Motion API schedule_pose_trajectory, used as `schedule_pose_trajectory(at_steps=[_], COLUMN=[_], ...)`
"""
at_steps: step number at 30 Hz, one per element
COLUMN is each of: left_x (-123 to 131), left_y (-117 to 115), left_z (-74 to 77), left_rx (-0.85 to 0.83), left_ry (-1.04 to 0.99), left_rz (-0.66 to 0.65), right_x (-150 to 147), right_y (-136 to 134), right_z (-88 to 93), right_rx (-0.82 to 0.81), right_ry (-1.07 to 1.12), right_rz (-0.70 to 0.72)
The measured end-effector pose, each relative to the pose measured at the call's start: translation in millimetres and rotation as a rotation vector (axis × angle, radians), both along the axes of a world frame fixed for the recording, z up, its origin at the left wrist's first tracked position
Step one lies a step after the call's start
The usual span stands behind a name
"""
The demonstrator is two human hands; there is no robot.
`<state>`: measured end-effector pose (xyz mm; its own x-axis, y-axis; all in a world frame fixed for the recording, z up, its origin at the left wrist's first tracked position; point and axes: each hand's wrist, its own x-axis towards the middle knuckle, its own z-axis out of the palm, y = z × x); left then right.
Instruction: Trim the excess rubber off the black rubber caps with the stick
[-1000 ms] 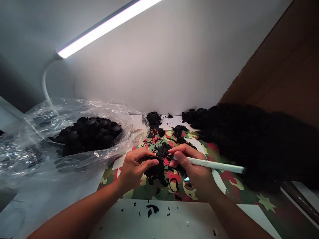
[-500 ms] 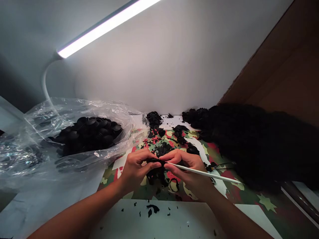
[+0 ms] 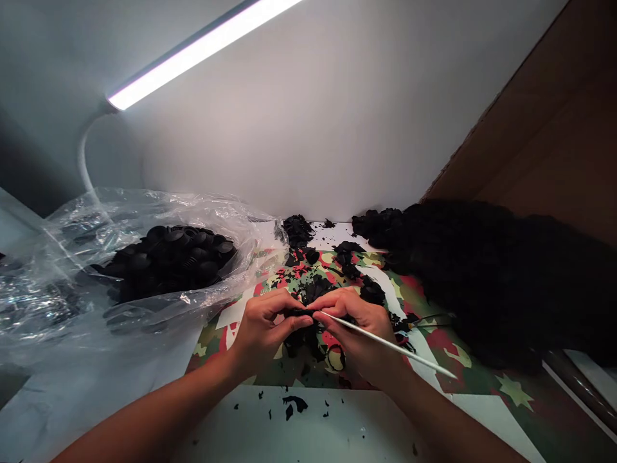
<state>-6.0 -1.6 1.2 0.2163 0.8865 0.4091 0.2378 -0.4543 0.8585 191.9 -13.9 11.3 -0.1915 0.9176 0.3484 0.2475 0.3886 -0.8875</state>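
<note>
Between thumb and fingers, my left hand (image 3: 267, 321) pinches a small black rubbery part (image 3: 299, 312), mostly covered by the fingers. My right hand (image 3: 361, 325) is closed on a thin white stick (image 3: 395, 347). The stick's tip meets the black part, and its other end slants down to the right past my wrist. Both hands nearly touch at the fingertips, above a patterned red and green sheet (image 3: 270, 376) strewn with black scraps (image 3: 315, 289). A black ring (image 3: 336, 357) lies just below the right fingers.
On the left, a clear plastic bag (image 3: 168, 308) holds many black round caps (image 3: 176, 257). A large black heap (image 3: 491, 283) fills the right, against a brown cardboard panel (image 3: 540, 128). A lit lamp (image 3: 202, 54) hangs above. White paper (image 3: 270, 431) with crumbs lies in front.
The white stick has swung so its far end sits lower and nearer to my right wrist. My right hand has turned slightly; the left hand stays nearly still, pinching the part.
</note>
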Motion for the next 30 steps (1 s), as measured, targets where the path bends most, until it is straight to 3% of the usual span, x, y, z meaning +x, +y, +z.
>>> schedule_pose_trajectory(at_steps=[7,14,23,30], left_x=[1,0,0,0], left_y=[-2,1,4,4], left_z=[3.7,0.6,-0.8,-0.2], left_rx=[-0.106,-0.315,-0.310,-0.329], left_ry=[-0.100,-0.220,-0.141,-0.120], left_rz=[-0.009,-0.036,-0.039,-0.048], right_x=[13,12,10,10], right_y=[16,6,2,2], right_z=[6.0,16.2,13.4,7.9], right_rx=[-0.137,-0.153,-0.121,-0.100], right_ry=[0.236,0.154,0.031,-0.031], right_rz=[-0.097,0.005,0.135,0.134])
